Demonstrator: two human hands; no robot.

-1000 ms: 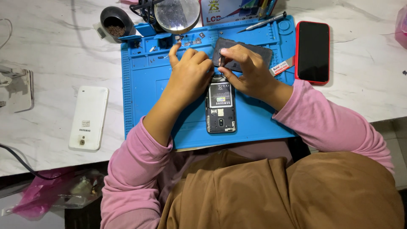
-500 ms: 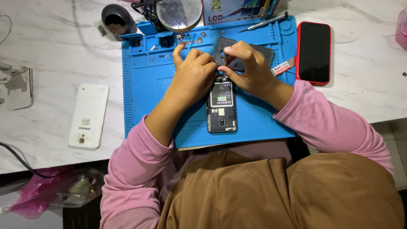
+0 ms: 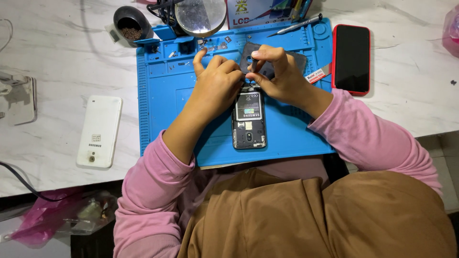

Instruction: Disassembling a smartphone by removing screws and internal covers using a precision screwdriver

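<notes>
An opened black phone (image 3: pixel 249 122) with its back off and battery showing lies lengthwise on the blue work mat (image 3: pixel 165 114). My left hand (image 3: pixel 216 86) curls over the phone's far end and steadies it, index finger lifted. My right hand (image 3: pixel 281 76) sits just right of it. Its thumb and fingers pinch a small dark tool (image 3: pixel 253 61) held upright over the phone's top edge. A dark back cover (image 3: pixel 299 59) lies partly under my right hand. The phone's far end is hidden by my fingers.
A red-cased phone (image 3: pixel 352 58) lies right of the mat, a white phone (image 3: pixel 99 130) face down on the left. A round magnifier (image 3: pixel 201 14), a black cup (image 3: pixel 130 21), small screws and a pen-like tool (image 3: pixel 294 25) sit along the mat's far edge. The marble table's near edge runs below.
Both hands stay at the phone's far end with only small finger shifts. The phone has not moved.
</notes>
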